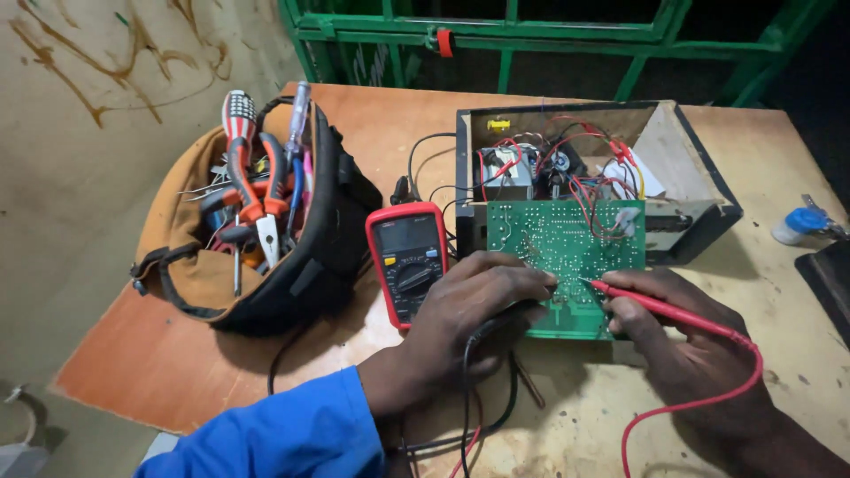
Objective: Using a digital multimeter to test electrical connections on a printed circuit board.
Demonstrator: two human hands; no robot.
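A green circuit board (567,243) lies tilted out of an open black box (691,177) full of red and black wires. My left hand (465,323) grips a black test probe, its tip on the board's near edge. My right hand (682,345) holds a red test probe (655,305), whose tip touches the board near the middle. A red-cased multimeter (407,261) lies flat just left of the board, beside my left hand. Its black and red leads trail toward me.
A brown and black tool bag (257,239) with pliers and screwdrivers stands at the left of the wooden table (177,363). A small blue-capped bottle (801,221) sits at the right edge. A green metal frame (531,35) runs behind the table.
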